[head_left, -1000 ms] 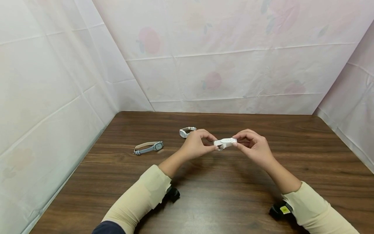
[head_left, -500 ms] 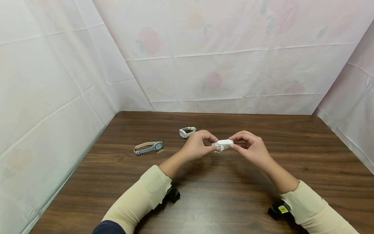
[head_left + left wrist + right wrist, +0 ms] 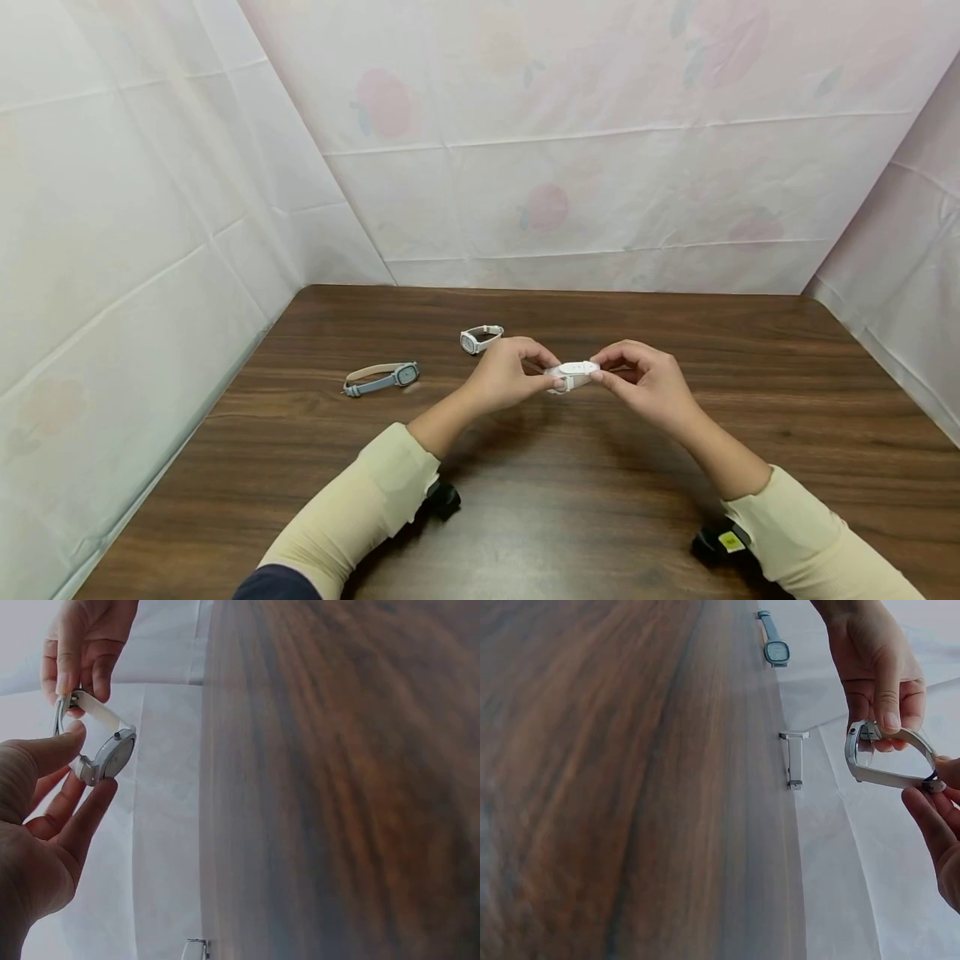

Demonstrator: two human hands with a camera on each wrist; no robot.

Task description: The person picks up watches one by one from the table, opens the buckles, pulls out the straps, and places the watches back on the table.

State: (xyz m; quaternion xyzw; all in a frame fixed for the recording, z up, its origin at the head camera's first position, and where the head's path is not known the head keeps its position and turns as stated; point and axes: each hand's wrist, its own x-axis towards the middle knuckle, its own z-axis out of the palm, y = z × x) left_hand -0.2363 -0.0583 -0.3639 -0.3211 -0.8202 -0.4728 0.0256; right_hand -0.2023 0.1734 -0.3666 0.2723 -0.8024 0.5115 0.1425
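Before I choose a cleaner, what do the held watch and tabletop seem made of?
Held white watch: smooth strap, perhaps leather or plastic, since it curves; glossy case, perhaps metal or plastic, given the highlights. Tabletop: wood or laminate, softly shiny, with brown grain.

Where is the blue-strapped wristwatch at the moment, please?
In the head view, the blue-strapped wristwatch lies on the left part of the wood-grain table, left of the left hand and of the resting white wristwatch.

2 arms (image 3: 366, 492) angle inward — fingers (image 3: 88, 823) bent, pinching.
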